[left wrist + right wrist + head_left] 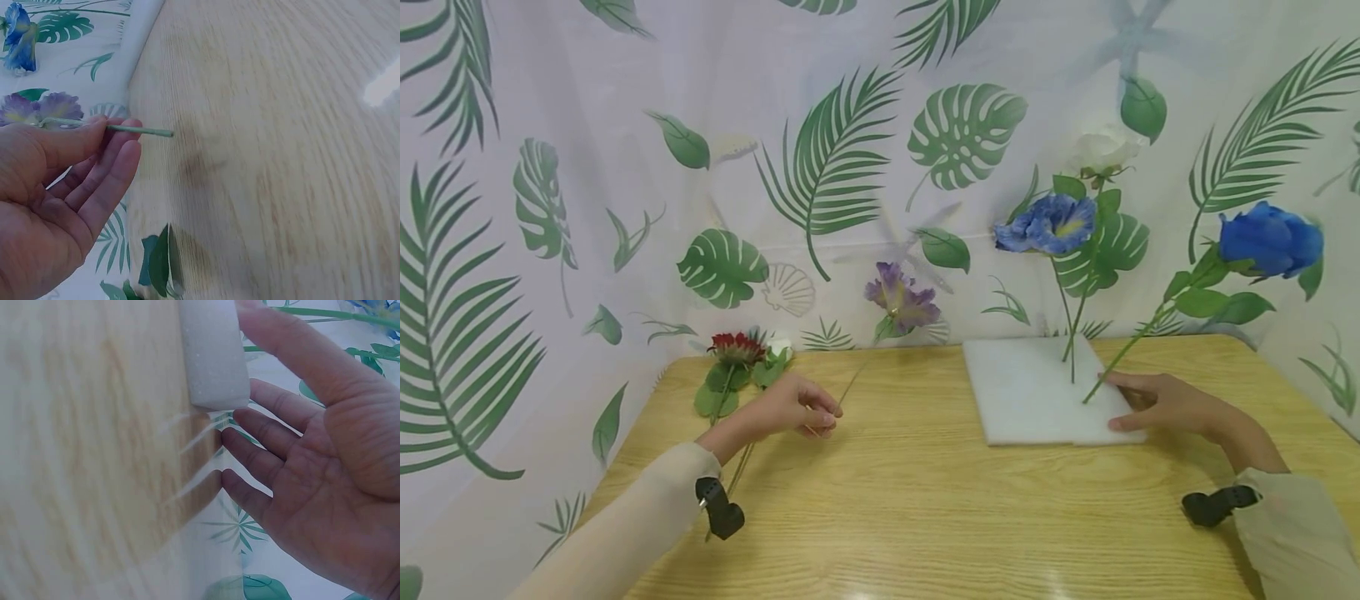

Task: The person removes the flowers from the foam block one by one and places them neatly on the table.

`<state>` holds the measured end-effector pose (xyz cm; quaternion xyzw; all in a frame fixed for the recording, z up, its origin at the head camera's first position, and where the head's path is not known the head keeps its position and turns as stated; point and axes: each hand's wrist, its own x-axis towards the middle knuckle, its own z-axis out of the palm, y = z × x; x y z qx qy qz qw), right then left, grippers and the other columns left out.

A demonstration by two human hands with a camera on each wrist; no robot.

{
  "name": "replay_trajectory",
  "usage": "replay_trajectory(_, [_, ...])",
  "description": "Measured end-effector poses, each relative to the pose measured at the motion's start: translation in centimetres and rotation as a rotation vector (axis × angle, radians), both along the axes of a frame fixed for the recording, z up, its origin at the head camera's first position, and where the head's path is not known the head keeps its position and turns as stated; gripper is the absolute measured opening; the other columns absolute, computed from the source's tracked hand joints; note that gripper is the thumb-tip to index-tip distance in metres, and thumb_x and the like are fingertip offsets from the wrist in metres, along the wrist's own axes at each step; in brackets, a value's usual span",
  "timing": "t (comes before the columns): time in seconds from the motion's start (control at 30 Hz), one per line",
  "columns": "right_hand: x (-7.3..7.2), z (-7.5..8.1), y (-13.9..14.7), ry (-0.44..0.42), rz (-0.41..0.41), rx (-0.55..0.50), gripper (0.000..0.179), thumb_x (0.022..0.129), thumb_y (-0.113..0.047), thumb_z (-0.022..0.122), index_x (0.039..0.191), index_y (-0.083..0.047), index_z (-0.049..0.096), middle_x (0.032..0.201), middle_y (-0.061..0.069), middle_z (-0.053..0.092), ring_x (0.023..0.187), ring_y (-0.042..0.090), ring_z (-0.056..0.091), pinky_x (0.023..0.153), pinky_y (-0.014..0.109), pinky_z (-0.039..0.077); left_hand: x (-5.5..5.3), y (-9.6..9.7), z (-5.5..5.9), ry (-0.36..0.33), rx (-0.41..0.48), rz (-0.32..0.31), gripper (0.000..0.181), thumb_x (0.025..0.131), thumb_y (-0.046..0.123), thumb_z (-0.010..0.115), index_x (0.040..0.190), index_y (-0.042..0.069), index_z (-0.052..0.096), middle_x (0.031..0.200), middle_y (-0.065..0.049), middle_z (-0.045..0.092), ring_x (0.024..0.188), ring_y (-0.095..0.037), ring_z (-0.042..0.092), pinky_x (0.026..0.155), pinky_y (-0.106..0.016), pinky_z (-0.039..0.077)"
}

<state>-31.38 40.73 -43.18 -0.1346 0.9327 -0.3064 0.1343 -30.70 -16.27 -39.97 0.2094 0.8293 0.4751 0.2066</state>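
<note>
My left hand [796,406] pinches the thin green stem of a purple flower [901,298] between thumb and fingers; the stem's cut end [164,133] sticks out past the fingertips. At the right edge of a white foam board [1022,400], my right hand [1180,408] rests with its fingers spread and fairly straight. Its thumb touches the foam in the right wrist view. Standing in the board are a royal blue rose [1270,240], leaning right, a blue-violet flower [1051,225] and a white rose [1103,154].
A red flower [737,350] and a white flower [779,343] lie on the wooden table [910,517] at the left, their stems passing under my left forearm. A leaf-printed cloth [850,50] hangs behind the table. Each wrist wears a black strap [721,507].
</note>
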Motion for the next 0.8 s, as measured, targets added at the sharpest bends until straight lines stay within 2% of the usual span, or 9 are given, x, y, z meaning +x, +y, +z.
replay_trajectory(0.17, [0.0, 0.0, 0.0, 0.000, 0.002, 0.003, 0.090, 0.088, -0.036, 0.080, 0.155, 0.002, 0.036, 0.157, 0.038, 0.028, 0.143, 0.061, 0.025, 0.109, 0.073, 0.032, 0.4, -1.2, -0.1, -0.044, -0.015, -0.014, 0.020, 0.096, -0.001, 0.066, 0.110, -0.015, 0.069, 0.110, -0.030, 0.071, 0.092, -0.031, 0.075, 0.082, -0.041, 0.064])
replay_trajectory(0.4, [0.0, 0.0, 0.0, -0.006, -0.004, -0.003, 0.090, 0.087, -0.035, 0.081, 0.155, 0.002, 0.036, 0.158, 0.039, 0.027, 0.143, 0.062, 0.024, 0.109, 0.075, 0.030, 0.9, -2.2, 0.0, -0.100, -0.073, -0.006, 0.019, 0.094, 0.001, 0.069, 0.107, -0.013, 0.070, 0.094, -0.015, 0.075, 0.078, -0.015, 0.073, 0.076, -0.035, 0.064])
replay_trajectory(0.6, [-0.2, -0.1, 0.1, -0.017, -0.002, -0.010, 0.090, 0.087, -0.035, 0.081, 0.155, 0.003, 0.035, 0.158, 0.039, 0.026, 0.143, 0.062, 0.023, 0.110, 0.074, 0.030, 1.0, -2.6, 0.0, -0.133, -0.097, 0.006, 0.019, 0.092, 0.001, 0.069, 0.105, -0.012, 0.071, 0.089, -0.011, 0.074, 0.074, -0.014, 0.071, 0.074, -0.035, 0.064])
replay_trajectory(0.8, [-0.3, -0.3, 0.2, -0.014, -0.008, -0.016, 0.090, 0.087, -0.034, 0.081, 0.155, 0.002, 0.036, 0.158, 0.039, 0.025, 0.144, 0.062, 0.022, 0.110, 0.075, 0.028, 1.2, -2.9, -0.1, -0.152, -0.144, -0.006, 0.013, 0.087, -0.001, 0.071, 0.096, -0.010, 0.071, 0.081, -0.006, 0.073, 0.072, -0.016, 0.072, 0.070, -0.035, 0.064])
